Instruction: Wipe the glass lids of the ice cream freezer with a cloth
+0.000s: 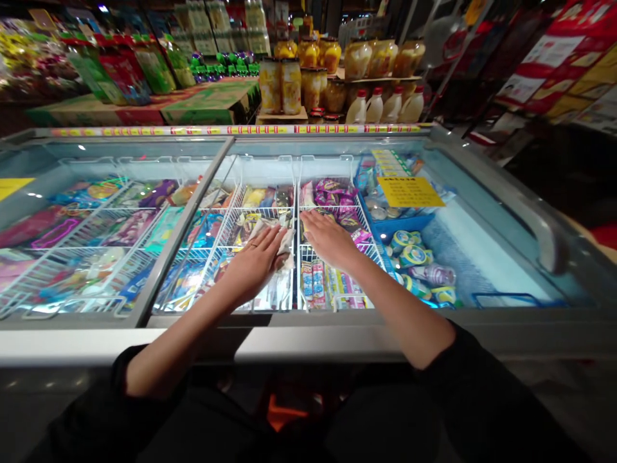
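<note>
My left hand (258, 260) presses a crumpled whitish cloth (289, 247) against the glass lid (250, 149) of a chest freezer. Its fingers lie over the cloth, the thumb bends in against it, and a ring shows on one finger. Beside it, my right hand (332, 241) rests flat on the glass with fingers stretched out, holding nothing that shows. Under the glass, white wire baskets (295, 283) hold wrapped ice creams, among them purple packets (332, 193) near my right hand.
A yellow sign (409, 191) is on the glass at the right, near round tubs (412, 254) in a blue basket. The lid's grey handle (544, 238) curves along the right side. Behind the freezer stand glass jars (281, 87) and white jugs (375, 106). A grey lid frame (186, 225) crosses left.
</note>
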Demonstrator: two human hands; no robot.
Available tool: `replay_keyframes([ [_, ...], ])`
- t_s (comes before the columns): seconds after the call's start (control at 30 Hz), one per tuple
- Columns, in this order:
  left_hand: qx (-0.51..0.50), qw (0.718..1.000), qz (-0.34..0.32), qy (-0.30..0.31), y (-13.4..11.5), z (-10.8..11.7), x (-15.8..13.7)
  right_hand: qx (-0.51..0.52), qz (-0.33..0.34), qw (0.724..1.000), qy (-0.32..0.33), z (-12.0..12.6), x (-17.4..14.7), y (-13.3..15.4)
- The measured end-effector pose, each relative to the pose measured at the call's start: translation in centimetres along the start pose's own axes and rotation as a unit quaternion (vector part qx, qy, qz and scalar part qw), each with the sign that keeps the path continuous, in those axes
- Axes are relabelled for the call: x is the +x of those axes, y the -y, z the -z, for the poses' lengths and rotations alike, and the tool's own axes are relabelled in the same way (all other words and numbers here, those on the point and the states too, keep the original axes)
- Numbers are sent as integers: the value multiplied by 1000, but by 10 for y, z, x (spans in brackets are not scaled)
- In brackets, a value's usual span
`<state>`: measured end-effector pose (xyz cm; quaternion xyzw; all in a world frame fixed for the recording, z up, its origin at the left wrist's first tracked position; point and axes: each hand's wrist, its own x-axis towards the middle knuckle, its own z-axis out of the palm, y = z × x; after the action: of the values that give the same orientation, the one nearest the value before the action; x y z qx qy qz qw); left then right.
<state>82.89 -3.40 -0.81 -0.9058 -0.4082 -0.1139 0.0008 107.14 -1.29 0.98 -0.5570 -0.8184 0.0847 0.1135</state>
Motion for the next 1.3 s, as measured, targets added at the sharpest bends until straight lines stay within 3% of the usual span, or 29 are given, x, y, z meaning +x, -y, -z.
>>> replay_keyframes([
  [0.13, 17, 1000, -23, -4, -10, -1, -45, -5, -5, 1000, -16, -6, 0, 3],
  [0.23, 23, 1000, -18, -4, -17, -1, -52, -8, -1, 1000, -26, -8, 0, 5],
  [0.47, -13, 997, 70, 27, 11, -2, 36, 9, 5, 1000, -5, -2, 1, -6],
  [0.53, -17, 996, 78, 30, 14, -1, 46, 17, 8, 1000, -7, 1, 3, -13],
  [0.77, -24, 999, -26, 41, 9, 7, -12, 15, -8, 999, -30, 0, 5, -24],
  [0.87, -21, 999, 26, 35, 28, 9, -10, 8, -5, 1000, -27, -6, 5, -21],
  [0.97, -17, 990, 133, 33, 39, 9, 26, 7, -3, 999, -32, -8, 5, -19],
  [1.03, -18, 984, 172, 38, 29, 7, 54, 8, -3, 999, -36, -7, 5, -20],
  [1.1, -20, 987, 154, 31, 9, 6, 72, 5, -6, 999, -41, -5, 4, -20],
  [1.2, -22, 997, 65, 31, -18, 1, 73, -2, -11, 999, -44, -2, 2, -19],
  [1.3, -18, 999, 1, 28, -15, -4, 54, -11, -25, 999, -37, 0, 1, -16],
])
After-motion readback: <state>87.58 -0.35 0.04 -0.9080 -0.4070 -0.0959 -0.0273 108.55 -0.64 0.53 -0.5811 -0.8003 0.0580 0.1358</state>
